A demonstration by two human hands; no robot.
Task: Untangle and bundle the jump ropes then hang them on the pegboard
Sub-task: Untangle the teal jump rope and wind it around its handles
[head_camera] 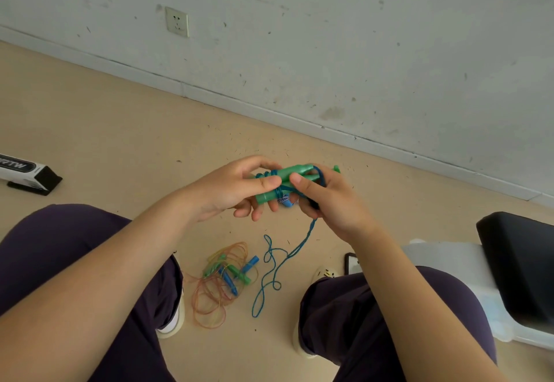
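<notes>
At centre frame, the left hand [236, 186] and right hand [326, 198] both grasp a pair of green handles [281, 182] wound with blue rope [271, 264], whose loose end trails to the floor [120, 129]. A tangled rope pile [224, 279] lies below, between the knees.

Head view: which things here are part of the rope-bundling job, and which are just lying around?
Part of the job:
- green handles, held by left hand and right hand
- blue rope trailing to the floor
- tangled ropes pile on the floor

Lying about:
- black-and-white box
- wall socket
- black seat
</notes>
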